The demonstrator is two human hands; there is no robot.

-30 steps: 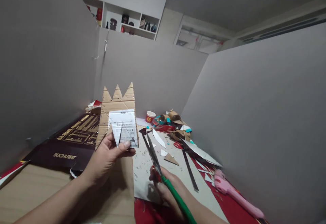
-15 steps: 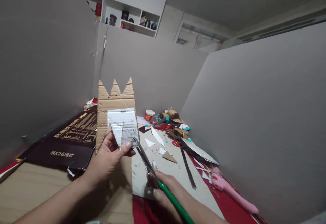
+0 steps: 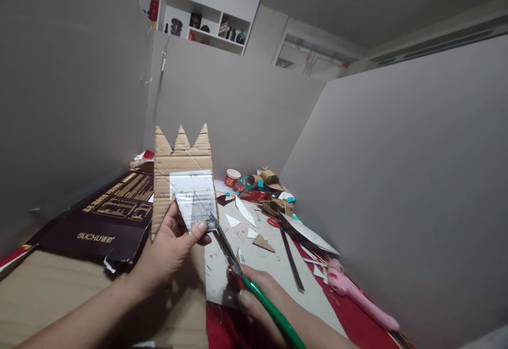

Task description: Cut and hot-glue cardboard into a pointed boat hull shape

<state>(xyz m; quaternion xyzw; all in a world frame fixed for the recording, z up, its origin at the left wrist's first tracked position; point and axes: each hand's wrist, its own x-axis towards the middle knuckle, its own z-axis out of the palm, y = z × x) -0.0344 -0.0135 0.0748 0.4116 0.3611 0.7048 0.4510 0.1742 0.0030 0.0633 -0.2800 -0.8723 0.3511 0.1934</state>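
My left hand (image 3: pixel 177 240) grips the lower end of a cardboard piece (image 3: pixel 183 162), held upright in front of me. Its top edge is cut into three points, and a white printed label (image 3: pixel 192 181) covers part of its face. The lower edge has a V-shaped cut beside my fingers. Wrapped round green-handled scissors (image 3: pixel 227 247), my right hand (image 3: pixel 262 293) holds them with the blades pointing up and left. One blade lies across the label, at the piece's lower right edge near my left thumb.
A dark printed box panel (image 3: pixel 115 217) lies at the left on brown cardboard (image 3: pixel 51 301). Paper scraps (image 3: pixel 246 211), a dark strip (image 3: pixel 291 262) and red-handled scissors (image 3: pixel 273 223) lie on a pale board. A paper cup (image 3: pixel 232 178) and a pink glue gun (image 3: pixel 359 296) are farther right. Grey panels surround the table.
The scissor blades have shifted slightly against the cardboard's lower right edge and look closer together. The cardboard piece sits a touch further right and lower in view. Both holds are the same.
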